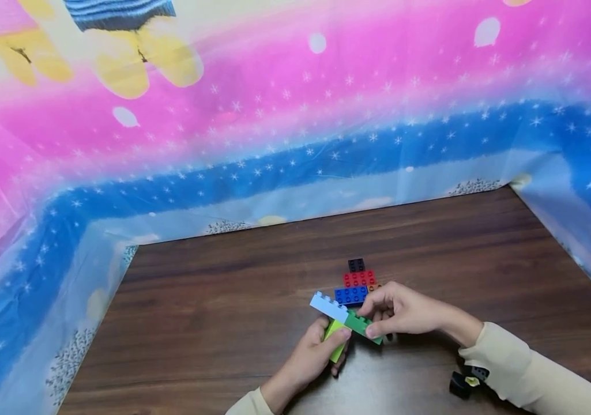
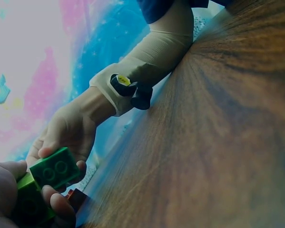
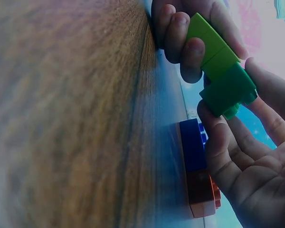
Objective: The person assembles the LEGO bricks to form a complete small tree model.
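Observation:
My left hand (image 1: 307, 353) grips the lime green bricks (image 1: 334, 346) between thumb and fingers. Across their top end lie a light blue brick (image 1: 329, 306) and a dark green brick (image 1: 358, 323), end to end in one slanted row. The dark green brick (image 3: 229, 89) is pinched between thumb and fingers of my right hand (image 1: 404, 311), close against the lime green bricks (image 3: 211, 50) in the right wrist view. Behind the hands a blue brick (image 1: 350, 295), a red brick (image 1: 359, 278) and a black brick (image 1: 356, 264) lie studs up. An orange brick (image 1: 372, 287) is partly hidden by my right hand.
The dark wooden table (image 1: 212, 311) runs back to a printed pink and blue cloth (image 1: 274, 132) hanging behind and at both sides. A small black wrist camera (image 1: 460, 385) is strapped under the right sleeve (image 1: 513, 357), close over the table.

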The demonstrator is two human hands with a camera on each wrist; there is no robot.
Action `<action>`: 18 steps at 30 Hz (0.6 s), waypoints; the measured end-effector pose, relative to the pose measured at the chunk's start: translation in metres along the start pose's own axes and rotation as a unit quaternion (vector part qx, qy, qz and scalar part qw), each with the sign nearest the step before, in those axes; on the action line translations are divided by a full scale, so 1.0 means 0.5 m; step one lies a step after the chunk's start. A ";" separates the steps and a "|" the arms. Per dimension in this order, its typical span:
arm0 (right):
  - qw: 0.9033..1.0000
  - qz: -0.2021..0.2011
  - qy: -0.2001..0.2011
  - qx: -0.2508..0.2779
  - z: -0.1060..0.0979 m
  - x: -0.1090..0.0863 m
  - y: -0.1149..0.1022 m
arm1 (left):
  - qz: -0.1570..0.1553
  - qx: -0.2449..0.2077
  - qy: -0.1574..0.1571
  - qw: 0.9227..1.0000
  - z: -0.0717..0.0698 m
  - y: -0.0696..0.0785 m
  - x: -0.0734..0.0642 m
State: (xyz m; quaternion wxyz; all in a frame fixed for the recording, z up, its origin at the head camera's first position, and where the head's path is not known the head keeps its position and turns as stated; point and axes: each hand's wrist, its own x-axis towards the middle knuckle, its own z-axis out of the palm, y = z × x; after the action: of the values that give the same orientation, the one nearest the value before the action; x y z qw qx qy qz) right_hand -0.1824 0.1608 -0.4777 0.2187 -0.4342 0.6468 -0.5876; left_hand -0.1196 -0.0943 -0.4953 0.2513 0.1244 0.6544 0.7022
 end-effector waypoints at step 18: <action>0.992 -0.012 0.051 -0.115 0.002 0.005 -0.024 | 0.009 -0.018 0.021 1.000 0.000 -0.002 -0.001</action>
State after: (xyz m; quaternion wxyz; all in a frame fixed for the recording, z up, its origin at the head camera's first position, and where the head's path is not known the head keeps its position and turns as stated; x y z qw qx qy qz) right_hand -0.1794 0.1589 -0.4660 0.1265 -0.4338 0.7149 -0.5336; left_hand -0.1192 -0.0944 -0.4962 0.2335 0.1104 0.6457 0.7186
